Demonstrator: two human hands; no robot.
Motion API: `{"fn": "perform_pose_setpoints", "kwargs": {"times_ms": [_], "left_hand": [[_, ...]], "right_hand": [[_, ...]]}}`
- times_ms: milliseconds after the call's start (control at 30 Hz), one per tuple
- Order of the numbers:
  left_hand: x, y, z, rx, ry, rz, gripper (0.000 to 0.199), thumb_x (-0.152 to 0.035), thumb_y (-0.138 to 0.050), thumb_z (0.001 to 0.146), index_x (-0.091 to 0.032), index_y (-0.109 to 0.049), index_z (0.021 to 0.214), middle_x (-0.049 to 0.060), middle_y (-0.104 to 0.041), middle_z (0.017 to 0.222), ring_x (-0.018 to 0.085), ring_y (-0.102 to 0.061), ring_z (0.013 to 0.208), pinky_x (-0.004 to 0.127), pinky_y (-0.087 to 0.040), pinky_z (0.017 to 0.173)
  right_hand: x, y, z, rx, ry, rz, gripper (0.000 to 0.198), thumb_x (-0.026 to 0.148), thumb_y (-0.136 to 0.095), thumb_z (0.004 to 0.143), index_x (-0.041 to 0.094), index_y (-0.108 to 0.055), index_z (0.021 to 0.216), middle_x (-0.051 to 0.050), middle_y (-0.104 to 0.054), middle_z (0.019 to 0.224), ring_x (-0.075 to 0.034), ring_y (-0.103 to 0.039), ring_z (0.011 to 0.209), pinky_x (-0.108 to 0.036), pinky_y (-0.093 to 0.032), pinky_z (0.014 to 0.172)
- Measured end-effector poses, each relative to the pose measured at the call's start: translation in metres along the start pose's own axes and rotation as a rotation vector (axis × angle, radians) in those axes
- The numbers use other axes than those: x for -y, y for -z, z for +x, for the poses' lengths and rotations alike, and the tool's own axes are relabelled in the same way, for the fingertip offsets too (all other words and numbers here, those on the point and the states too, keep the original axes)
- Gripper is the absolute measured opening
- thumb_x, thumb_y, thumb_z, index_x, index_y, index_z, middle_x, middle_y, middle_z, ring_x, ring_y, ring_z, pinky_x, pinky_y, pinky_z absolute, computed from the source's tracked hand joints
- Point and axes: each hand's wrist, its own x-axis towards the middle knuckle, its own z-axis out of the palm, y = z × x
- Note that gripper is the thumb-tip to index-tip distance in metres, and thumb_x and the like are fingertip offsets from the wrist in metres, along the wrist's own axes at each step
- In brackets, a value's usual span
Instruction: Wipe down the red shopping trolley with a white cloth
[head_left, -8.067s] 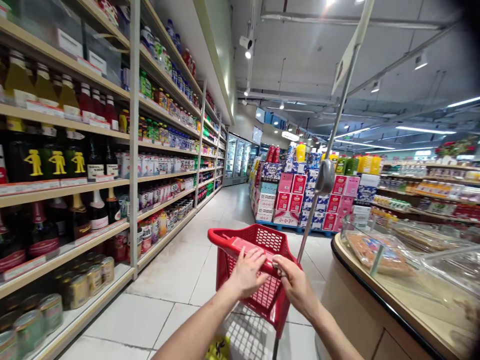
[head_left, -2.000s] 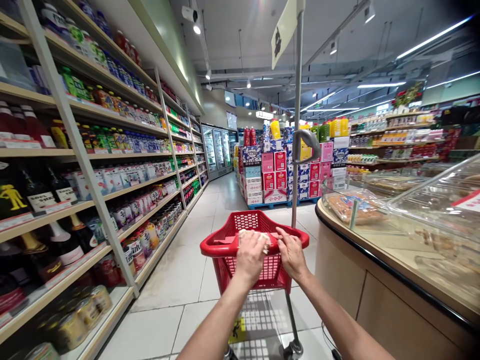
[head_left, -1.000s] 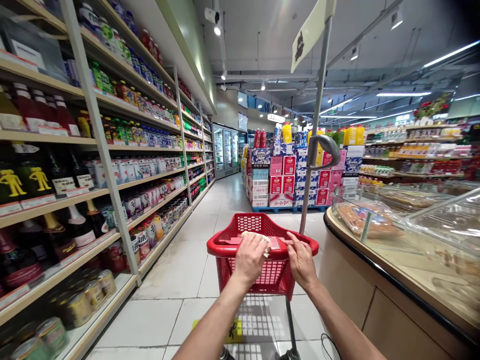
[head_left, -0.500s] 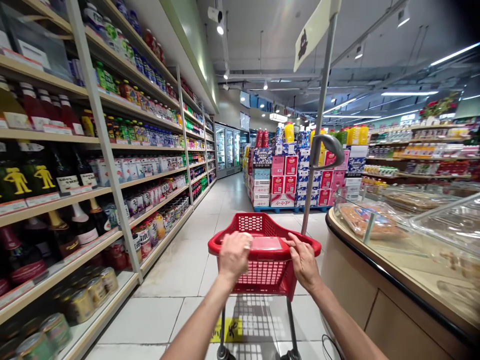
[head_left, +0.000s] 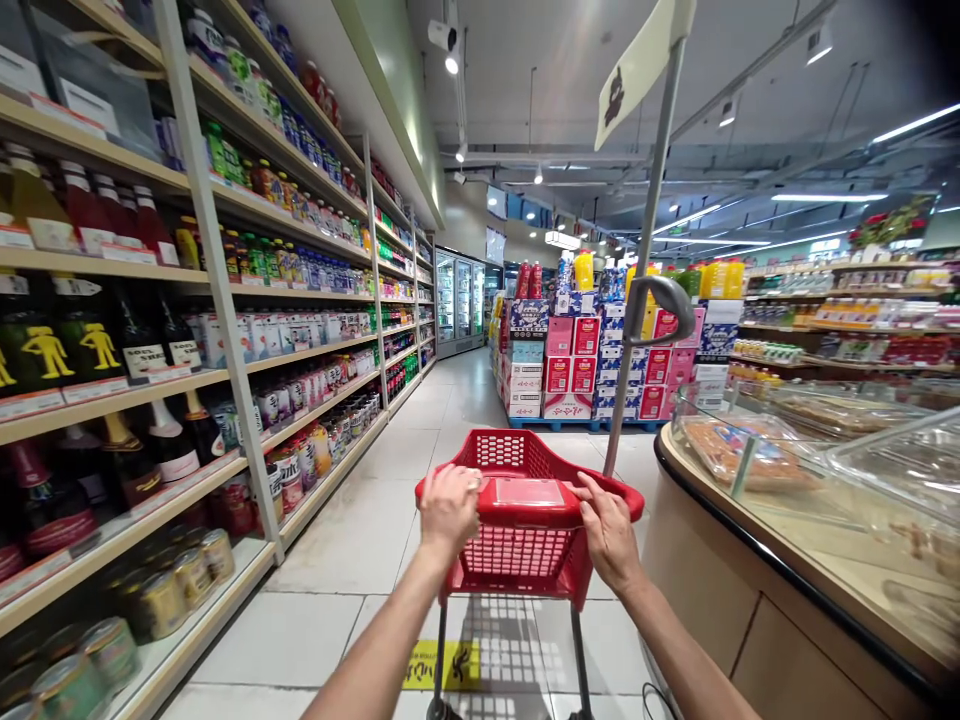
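A red plastic shopping cart [head_left: 517, 590] stands upright in front of me, its basket wall pierced like a grid. My left hand [head_left: 448, 510] is closed over the left part of its handle. On the right part rests my right hand [head_left: 609, 525], curled over the bar with the fingers slightly bent. Between the hands a pale label panel [head_left: 529, 492] shows on the handle. No goods can be made out in the visible part of the basket.
Drink shelves [head_left: 300, 355] line the left side. A curved glass-topped counter [head_left: 705, 580] with packaged food bounds the right, close to the cart. Ahead stands a stack of cartons [head_left: 574, 360]; a metal pole [head_left: 637, 250] rises beyond the handle. A yellow floor sticker [head_left: 450, 665] lies below.
My left hand has shifted left along the handle and settled on it. My right hand stays on its side. The view has turned slightly left.
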Motion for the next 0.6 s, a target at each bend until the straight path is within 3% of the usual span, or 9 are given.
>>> {"fn": "perform_pose_setpoints", "kwargs": {"times_ms": [67,100,233,300,433,500,600], "left_hand": [[0.005,0.001,0.000,-0.005,0.082,0.024,0.022,-0.021,-0.040,0.083,-0.022,-0.061,0.089,0.004,-0.065,0.096,0.020,-0.055,0.094,0.045,-0.038,0.090],[-0.001,-0.002,0.000,0.010,0.054,0.010,0.022,-0.020,-0.040,0.083,-0.021,-0.061,0.088,0.004,-0.065,0.095,0.020,-0.055,0.093,0.043,-0.039,0.090],[-0.048,-0.023,-0.001,0.054,-0.224,-0.060,0.022,-0.018,-0.042,0.081,-0.020,-0.059,0.094,0.004,-0.064,0.098,0.019,-0.051,0.101,0.040,-0.035,0.096],[-0.057,-0.025,0.000,0.086,-0.265,-0.065,0.025,-0.021,-0.042,0.081,-0.019,-0.057,0.101,0.005,-0.062,0.104,0.020,-0.049,0.106,0.041,-0.034,0.097],[-0.032,-0.008,0.002,0.133,0.015,-0.010,0.029,-0.032,-0.047,0.080,-0.018,-0.055,0.104,0.009,-0.056,0.113,0.024,-0.048,0.106,0.043,-0.037,0.092],[-0.018,-0.001,0.004,0.149,0.125,-0.027,0.021,-0.029,-0.047,0.080,-0.020,-0.057,0.096,0.006,-0.060,0.102,0.021,-0.054,0.094,0.040,-0.041,0.085],[-0.014,0.003,0.009,0.155,0.151,-0.093,0.016,-0.017,-0.042,0.081,-0.021,-0.057,0.083,0.002,-0.062,0.081,0.016,-0.058,0.077,0.032,-0.045,0.075]], "right_hand": [[0.002,-0.002,-0.001,-0.006,-0.004,0.002,0.042,0.033,-0.028,0.085,0.021,-0.039,0.124,-0.002,-0.063,0.103,-0.019,-0.050,0.094,-0.043,-0.030,0.091],[0.003,-0.004,-0.001,-0.008,-0.004,0.003,0.042,0.033,-0.028,0.085,0.020,-0.040,0.124,-0.003,-0.062,0.104,-0.019,-0.050,0.093,-0.043,-0.030,0.091],[0.004,-0.006,-0.001,-0.003,0.012,0.000,0.043,0.035,-0.030,0.084,0.020,-0.042,0.121,-0.004,-0.062,0.105,-0.020,-0.050,0.092,-0.044,-0.031,0.090],[0.002,-0.005,-0.001,0.005,0.017,-0.002,0.043,0.036,-0.030,0.083,0.019,-0.043,0.121,-0.004,-0.062,0.105,-0.020,-0.049,0.094,-0.044,-0.032,0.090],[0.003,-0.003,-0.001,0.009,0.001,-0.009,0.043,0.035,-0.028,0.084,0.019,-0.042,0.122,-0.004,-0.062,0.104,-0.020,-0.049,0.094,-0.043,-0.032,0.090],[0.005,-0.003,-0.001,-0.002,-0.014,-0.011,0.044,0.036,-0.028,0.084,0.019,-0.042,0.122,-0.004,-0.062,0.103,-0.021,-0.049,0.093,-0.044,-0.031,0.090],[0.007,-0.003,-0.002,-0.016,-0.025,-0.005,0.044,0.036,-0.028,0.084,0.019,-0.042,0.122,-0.005,-0.062,0.103,-0.022,-0.049,0.094,-0.045,-0.031,0.090]]}}
